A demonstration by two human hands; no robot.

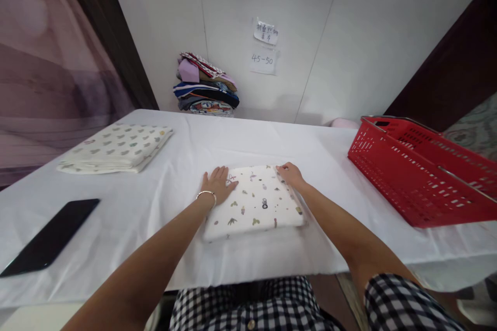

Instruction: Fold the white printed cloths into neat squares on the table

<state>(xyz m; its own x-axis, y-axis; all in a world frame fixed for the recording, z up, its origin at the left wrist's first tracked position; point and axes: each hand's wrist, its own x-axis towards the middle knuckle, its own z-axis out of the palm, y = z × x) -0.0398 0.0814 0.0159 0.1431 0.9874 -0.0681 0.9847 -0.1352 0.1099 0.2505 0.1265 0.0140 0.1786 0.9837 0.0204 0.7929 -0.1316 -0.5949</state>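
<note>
In front of me on the white-covered table lies a folded white cloth (254, 201) printed with small plants and figures. My left hand (218, 184), with a bracelet at the wrist, rests on its far left corner with the fingers spread. At the far right corner, my right hand (291, 173) pinches the cloth's edge between thumb and fingers. Another folded white cloth (120, 147), patterned with grey-green shapes, lies at the far left of the table.
A black phone-like slab (52, 235) lies at the left front. The red perforated basket (419, 176) stands on the right side. Behind the table's far edge is a stack of folded fabrics (205, 88) against the wall, near two paper notes (264, 46).
</note>
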